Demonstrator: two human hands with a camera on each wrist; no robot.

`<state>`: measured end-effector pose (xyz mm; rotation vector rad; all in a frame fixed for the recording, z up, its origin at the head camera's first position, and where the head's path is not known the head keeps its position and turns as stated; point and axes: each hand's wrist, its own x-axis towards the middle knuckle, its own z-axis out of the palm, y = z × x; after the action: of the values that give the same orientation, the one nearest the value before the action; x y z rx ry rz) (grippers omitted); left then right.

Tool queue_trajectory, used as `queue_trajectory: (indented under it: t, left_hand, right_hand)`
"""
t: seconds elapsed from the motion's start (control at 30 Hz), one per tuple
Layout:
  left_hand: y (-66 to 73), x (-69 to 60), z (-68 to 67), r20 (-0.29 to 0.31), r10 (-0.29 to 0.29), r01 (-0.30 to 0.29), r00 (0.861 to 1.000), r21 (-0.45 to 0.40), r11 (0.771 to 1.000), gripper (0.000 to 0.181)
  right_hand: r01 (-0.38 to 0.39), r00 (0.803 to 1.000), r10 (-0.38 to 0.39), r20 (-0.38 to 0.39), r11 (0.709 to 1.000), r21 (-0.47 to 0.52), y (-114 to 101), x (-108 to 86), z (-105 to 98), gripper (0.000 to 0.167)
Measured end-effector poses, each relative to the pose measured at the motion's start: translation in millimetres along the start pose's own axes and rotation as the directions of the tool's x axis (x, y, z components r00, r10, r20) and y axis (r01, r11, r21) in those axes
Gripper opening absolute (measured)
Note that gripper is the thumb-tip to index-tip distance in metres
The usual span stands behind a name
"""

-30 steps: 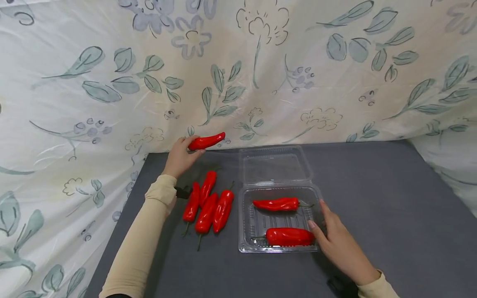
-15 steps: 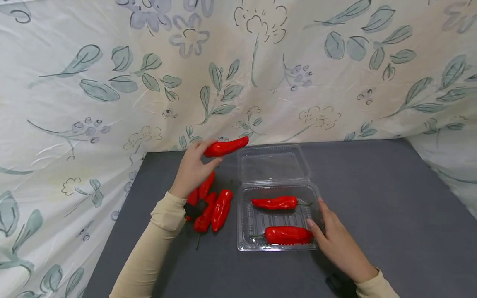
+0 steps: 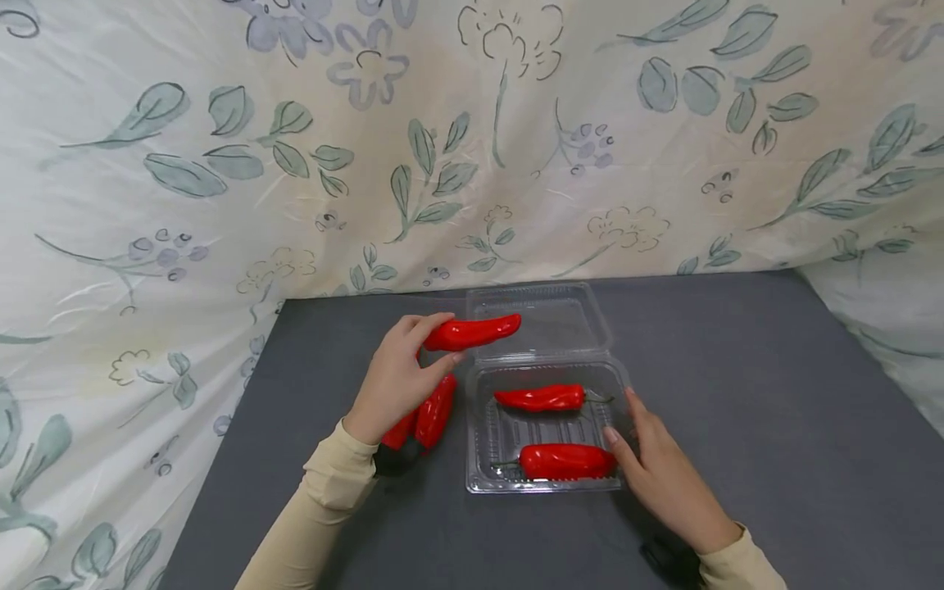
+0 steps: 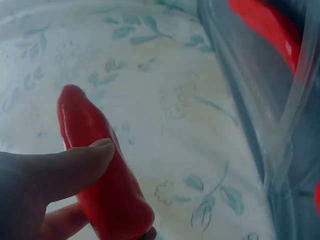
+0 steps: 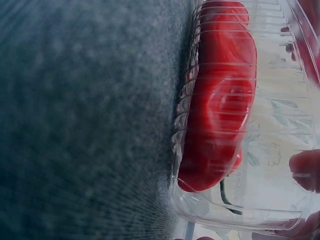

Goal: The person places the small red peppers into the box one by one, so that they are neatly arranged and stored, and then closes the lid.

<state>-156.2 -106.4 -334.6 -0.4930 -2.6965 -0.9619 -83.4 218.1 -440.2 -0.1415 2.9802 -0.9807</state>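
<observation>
My left hand [image 3: 398, 373] grips a red chili pepper [image 3: 475, 332] between thumb and fingers, raised over the left side of the container's lid. In the left wrist view, the thumb lies along this pepper [image 4: 112, 190]. My right hand [image 3: 667, 475] holds the right side of a clear plastic clamshell container [image 3: 542, 489], thumb at the rim. Two red peppers lie crosswise inside: one at the back [image 3: 542, 398], the other at the front [image 3: 566, 461]. The front pepper [image 5: 217, 105] shows through the plastic wall in the right wrist view.
The container's lid [image 3: 549, 315] lies folded back behind it. More red peppers [image 3: 437, 410] lie on the grey tabletop [image 3: 737, 377], partly hidden under the left hand and wrist. A floral cloth [image 3: 516, 147] hangs along the table's back edge.
My left hand has carried its pepper to the right and towards me, from the back left edge to over the lid. My right hand has stayed at the container.
</observation>
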Motion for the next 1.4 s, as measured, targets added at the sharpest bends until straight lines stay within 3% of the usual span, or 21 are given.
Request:
queue_trajectory:
  t: [0.23,0.4,0.57,0.9,1.13,1.4]
  left_hand:
    - [13.7,-18.0,19.9,0.044,0.008,-0.009,0.999,0.003,1.0,0.055]
    - [19.1,-28.6,35.9,0.061,0.047,-0.048,0.997,0.02,0.999,0.055]
    - [22.9,-31.6,49.1,0.067,0.087,-0.091,0.994,0.052,0.995,0.055]
    - [32.1,-35.6,59.9,0.081,0.133,-0.14,0.988,0.089,0.986,0.055]
    - [35.8,-39.6,76.7,0.108,0.135,-0.145,0.985,0.089,0.985,0.055]
    - [34.0,-41.3,92.0,0.146,0.133,-0.154,0.98,0.144,0.978,0.059]
  right_hand:
    - [-0.017,1.0,0.017,0.016,1.0,0.0,0,-0.4,0,0.079]
    - [-0.016,1.0,0.016,0.018,1.0,-0.003,1,-0.5,0,0.078]
    - [-0.025,0.999,0.025,0.02,1.0,0.003,2,-0.6,2,0.078]
    - [0.01,1.0,-0.011,0.005,1.0,0.023,3,-2.9,3,0.072]
    - [0.012,1.0,-0.013,0.022,0.999,0.032,4,-3.9,1,0.069]
    - [0.027,1.0,-0.028,0.011,0.998,0.056,5,-4.3,1,0.063]
